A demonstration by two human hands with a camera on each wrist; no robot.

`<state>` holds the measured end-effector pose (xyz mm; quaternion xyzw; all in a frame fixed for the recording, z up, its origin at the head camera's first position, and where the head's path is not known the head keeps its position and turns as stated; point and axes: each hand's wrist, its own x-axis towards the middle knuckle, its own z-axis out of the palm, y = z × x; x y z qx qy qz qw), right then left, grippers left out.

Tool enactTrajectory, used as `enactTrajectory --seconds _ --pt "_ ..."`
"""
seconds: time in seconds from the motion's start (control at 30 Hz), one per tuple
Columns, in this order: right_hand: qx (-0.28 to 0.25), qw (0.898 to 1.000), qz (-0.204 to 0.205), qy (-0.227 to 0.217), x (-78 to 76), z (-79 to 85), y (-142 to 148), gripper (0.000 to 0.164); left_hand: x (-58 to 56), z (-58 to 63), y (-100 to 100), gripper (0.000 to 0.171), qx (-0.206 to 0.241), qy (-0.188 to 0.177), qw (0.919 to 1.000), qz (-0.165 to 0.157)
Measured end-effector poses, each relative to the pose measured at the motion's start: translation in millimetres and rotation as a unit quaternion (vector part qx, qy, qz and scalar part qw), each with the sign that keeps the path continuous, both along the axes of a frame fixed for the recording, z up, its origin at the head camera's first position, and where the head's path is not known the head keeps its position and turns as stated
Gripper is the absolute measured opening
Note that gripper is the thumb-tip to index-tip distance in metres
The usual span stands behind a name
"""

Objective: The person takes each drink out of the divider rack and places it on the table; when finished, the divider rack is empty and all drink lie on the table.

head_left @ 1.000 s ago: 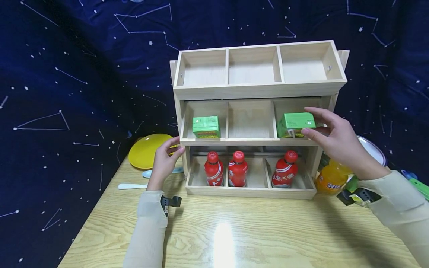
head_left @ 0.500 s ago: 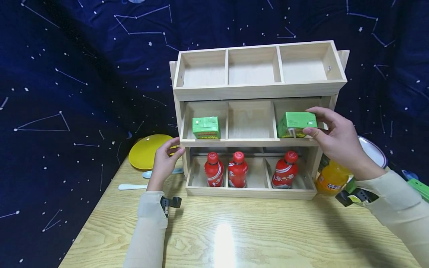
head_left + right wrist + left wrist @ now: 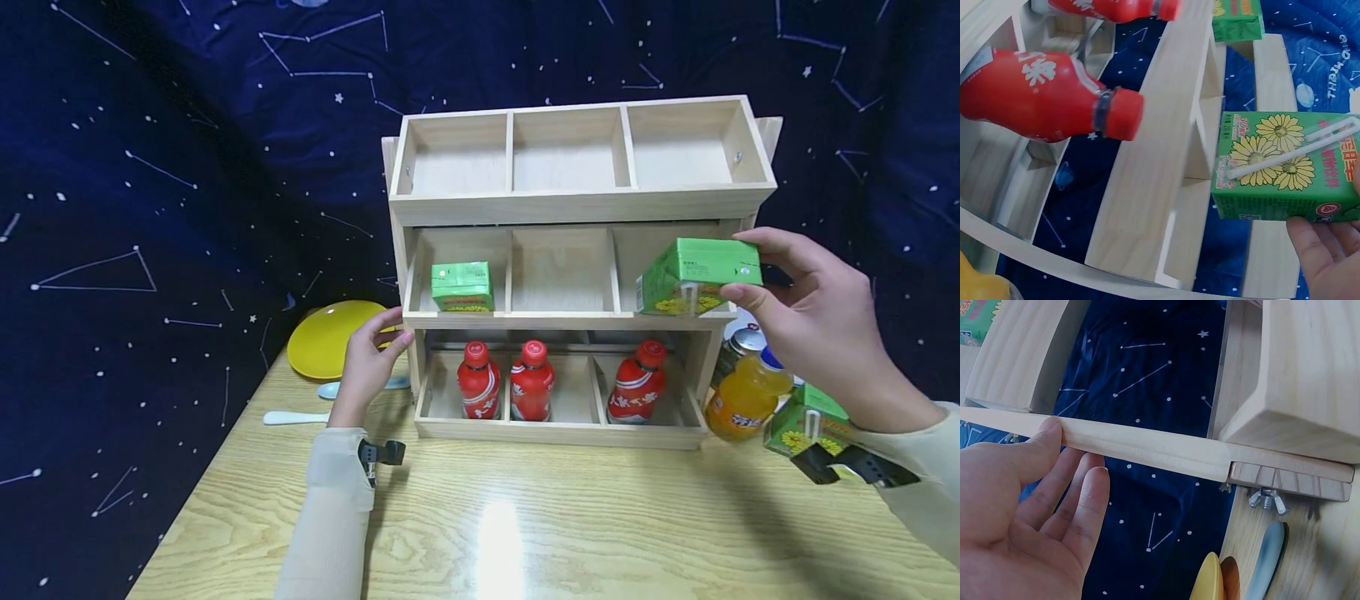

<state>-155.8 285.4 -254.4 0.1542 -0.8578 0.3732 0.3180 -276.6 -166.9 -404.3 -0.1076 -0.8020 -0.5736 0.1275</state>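
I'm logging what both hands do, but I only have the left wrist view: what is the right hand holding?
Observer: In the head view, the right hand grips a green carton with flowers on its front.
Operator: Noted. My view cuts off most of the wooden rack. What stands in its bottom tier?
Observer: Three red bottles, one in each compartment.
Operator: And what is beside the rack, on the side away from my camera?
Observer: Nearest to it at the front is a bottle of orange drink with a blue cap.
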Motion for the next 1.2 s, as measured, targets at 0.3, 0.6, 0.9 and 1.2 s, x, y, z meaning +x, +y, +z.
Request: enactTrajectory --seconds 0.3,0.6,0.9,1.2 --pt "0.008 0.999 -0.033 -0.019 31.9 -7.6 12.6 0.047 -0.6 -0.8 -0.2 0.044 -0.001 -0.001 1.0000 0.002" --pt "-0.025 0.997 -0.052 -0.051 53.6 -37.8 37.3 0.043 1.9 0.5 0.1 0.045 0.002 -0.011 0.9999 0.002" --pt "-0.115 0.992 -0.014 -0.044 65.8 -77.2 66.7 0.043 1.3 0.0 0.5 0.046 0.001 -0.008 1.0000 -0.002" --pt "-0.117 0.990 -0.061 -0.052 77.0 -110.9 84.8 0.045 0.0 0.2 -0.2 0.045 0.008 -0.006 0.9999 -0.002"
